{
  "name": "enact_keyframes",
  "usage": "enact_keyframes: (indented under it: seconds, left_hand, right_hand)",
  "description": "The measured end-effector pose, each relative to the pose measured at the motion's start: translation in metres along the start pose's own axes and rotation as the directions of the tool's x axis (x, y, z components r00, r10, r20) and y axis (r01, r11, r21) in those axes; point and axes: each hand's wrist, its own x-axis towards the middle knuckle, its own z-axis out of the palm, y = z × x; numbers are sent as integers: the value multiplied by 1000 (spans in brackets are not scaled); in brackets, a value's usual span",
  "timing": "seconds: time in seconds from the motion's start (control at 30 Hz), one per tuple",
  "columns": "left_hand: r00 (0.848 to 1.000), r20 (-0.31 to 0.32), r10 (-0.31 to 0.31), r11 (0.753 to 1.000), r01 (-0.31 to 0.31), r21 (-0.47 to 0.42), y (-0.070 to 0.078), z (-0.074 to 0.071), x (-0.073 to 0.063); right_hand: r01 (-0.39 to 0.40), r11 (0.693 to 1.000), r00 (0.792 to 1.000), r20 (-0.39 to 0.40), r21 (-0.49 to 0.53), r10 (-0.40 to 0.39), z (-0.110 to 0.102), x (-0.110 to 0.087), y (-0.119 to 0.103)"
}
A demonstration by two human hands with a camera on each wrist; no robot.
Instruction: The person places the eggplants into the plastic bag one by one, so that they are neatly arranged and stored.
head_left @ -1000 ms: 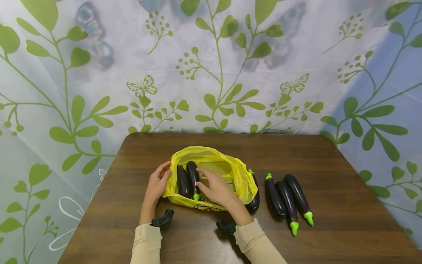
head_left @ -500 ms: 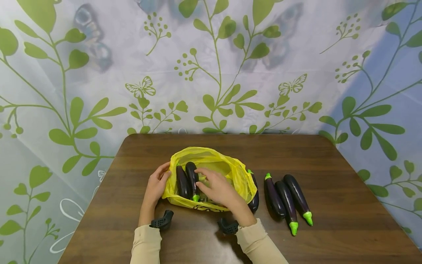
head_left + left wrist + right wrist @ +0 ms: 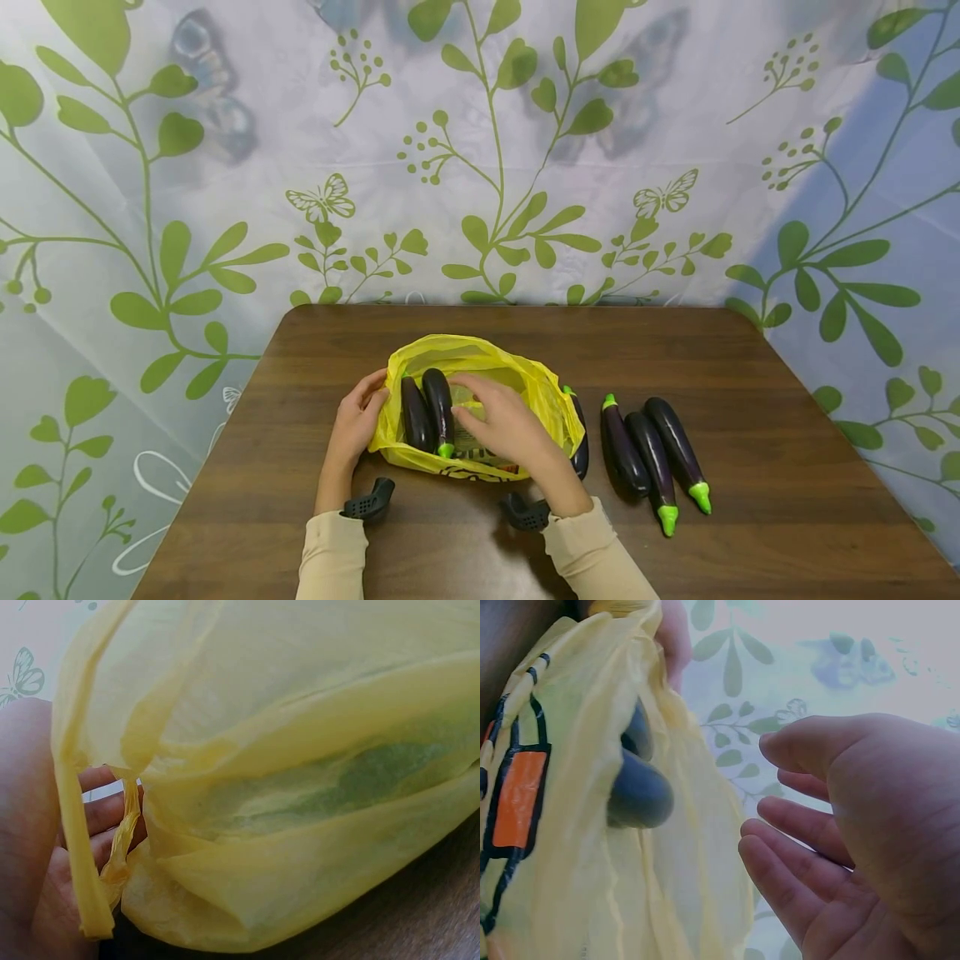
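Note:
A yellow plastic bag lies with its mouth gaping on the table, two dark eggplants side by side inside its left part. My left hand holds the bag's left edge; in the left wrist view its fingers show behind the bag's handle strap. Over the bag's mouth is my right hand, fingers spread and holding nothing, just right of the nearer eggplant. The other eggplant lies against the bag's left wall. In the right wrist view a rounded eggplant end pokes past the bag's rim.
Three eggplants with bright green caps lie on the brown table to the right. Another eggplant lies against the bag's right side, partly hidden by it. A leaf-patterned cloth hangs behind the table.
My right hand has let go of the nearer eggplant and drawn slightly right, leaving it beside the other one. My left hand has stayed at the bag's edge.

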Motion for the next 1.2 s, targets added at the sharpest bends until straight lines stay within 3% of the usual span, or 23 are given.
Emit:
enact_keyframes:
  seconds: [0.17,0.4,0.73,0.93,1.2]
  left_hand:
    - [1000,-2,-8,1000,8,-13,3,0,-2]
    - [1000,-7,2,1000,-2,-13,1,0,-1]
    - [999,-31,29,999,-29,-18,-36,2,16]
    - [998,-37,46,999,-46,-11,-38,2,17]
    - [999,-30,16,999,-17,-30,-40,2,21]
  right_hand:
    - [8,999,1000,-16,33,-7,-5,-1,-2]
    - [20,1000,998,-53,-17,-21,-9,-2,-2]
    - [0,997,996,-85,-74,-6,-18,-3,-2]
    - [3,996,994,-110,-93,-13,-23,-5,-1]
    - [-7,995,993,-119,-103,-5,-31,-7,1]
